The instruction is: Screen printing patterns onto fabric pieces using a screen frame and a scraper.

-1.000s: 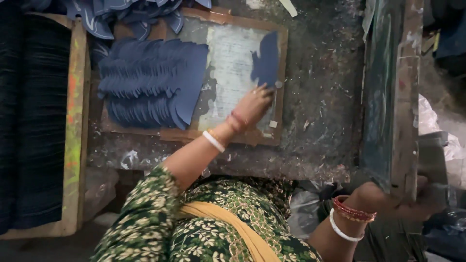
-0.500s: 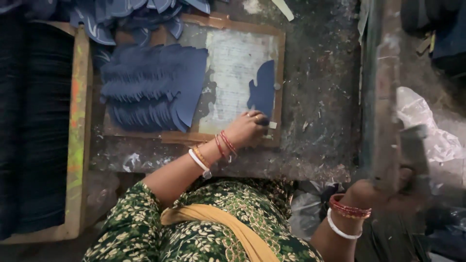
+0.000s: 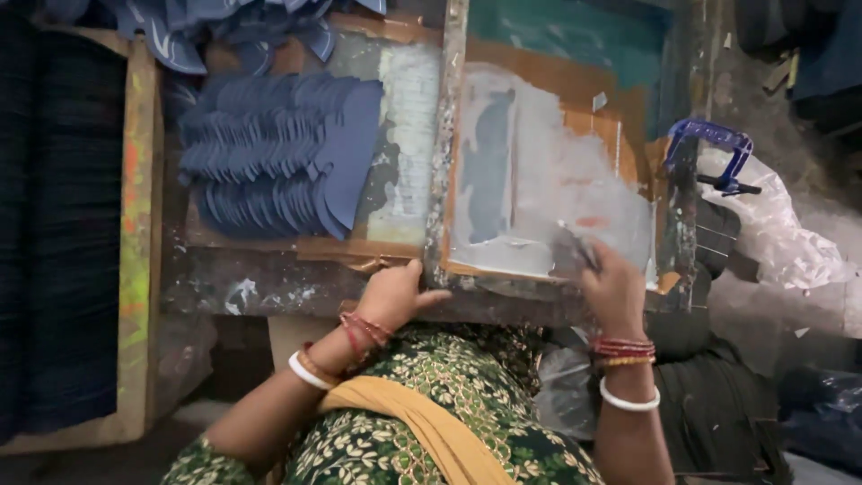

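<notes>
The printing screen frame [image 3: 446, 153] now lies flat on the work table [image 3: 269, 292], its long axis running away from the person, its mesh covered with pale paste except for a dark shoe-shaped opening that also points away. Half a second ago the frame stood raised on edge at the right and the board beneath it lay bare with one blue piece on it; since then the frame has come down over that spot and the piece no longer shows. The left hand [image 3: 392, 296] has moved from the board to the frame's near left corner, fingers curled over the edge, thumb out, gripping the wood. The right hand [image 3: 612, 286], earlier up on the raised frame, now clasps a squeegee [image 3: 575, 251] resting on the mesh near the front edge. Left of the frame, a fanned stack of blue cut pieces [image 3: 278, 157] lies on the board. A blue clamp [image 3: 714, 153] sits at the frame's far right. At far left, a wooden tray [image 3: 136, 224] holds tightly packed dark pieces [image 3: 54, 233].
</notes>
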